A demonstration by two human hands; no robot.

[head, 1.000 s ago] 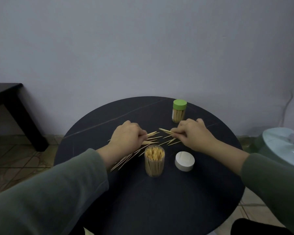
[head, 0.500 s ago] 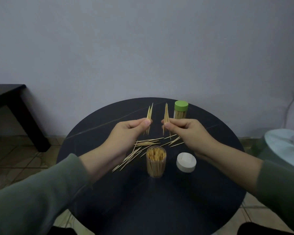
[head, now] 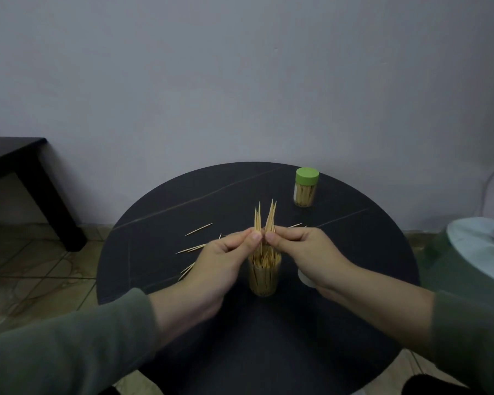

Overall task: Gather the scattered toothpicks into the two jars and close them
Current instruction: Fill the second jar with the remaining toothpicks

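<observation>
An open clear jar [head: 264,276] full of toothpicks stands mid-table on the round black table [head: 354,252]. Directly above it my left hand [head: 220,262] pinches an upright bunch of toothpicks [head: 257,220], and my right hand [head: 311,256] pinches a second upright bunch [head: 271,216]; the lower ends reach into the jar's mouth. Several loose toothpicks [head: 198,229] lie on the table left of the hands, a few more behind the right hand. The white lid [head: 304,277] is mostly hidden under my right wrist. A second jar with a green lid [head: 305,187] stands closed at the back.
A dark side table [head: 26,172] stands at the left against the wall. A pale green and white round object [head: 474,252] sits low at the right, with a cord on the wall above it. Tiled floor lies below.
Both hands lifted bunches of toothpicks off the table, turned them upright, brought them together, and lowered them over the open jar. Fewer loose toothpicks lie on the table.
</observation>
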